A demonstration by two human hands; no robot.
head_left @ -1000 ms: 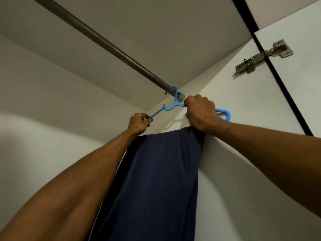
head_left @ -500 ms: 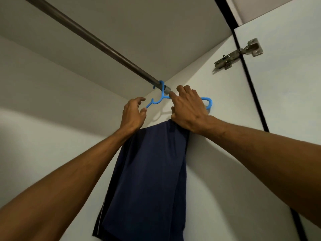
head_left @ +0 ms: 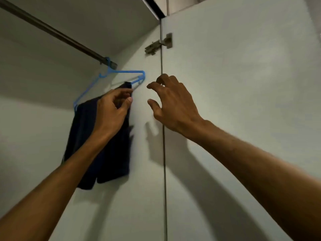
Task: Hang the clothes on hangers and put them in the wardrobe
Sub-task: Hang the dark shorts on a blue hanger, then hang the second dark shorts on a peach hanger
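A blue plastic hanger [head_left: 121,72] hangs by its hook from the dark wardrobe rail [head_left: 57,34], at the rail's right end. A dark navy garment [head_left: 111,153] is draped over the hanger's lower bar and hangs against the white side wall. My left hand [head_left: 111,110] is raised in front of the garment's top, its fingers curled and thumb near the cloth's upper edge; whether it pinches the cloth is unclear. My right hand [head_left: 172,101] hovers to the right of the hanger with fingers spread and loosely bent, holding nothing.
The wardrobe's white side wall [head_left: 144,188] meets the open door [head_left: 243,119] at a vertical seam. A metal hinge [head_left: 159,44] sits high on that seam. The rail runs up to the left under the wardrobe's top panel [head_left: 86,18].
Both hands have come off the hanger. My right hand drew back to the right and opened; my left hand dropped to the garment's top. The view swung right and pulled back.
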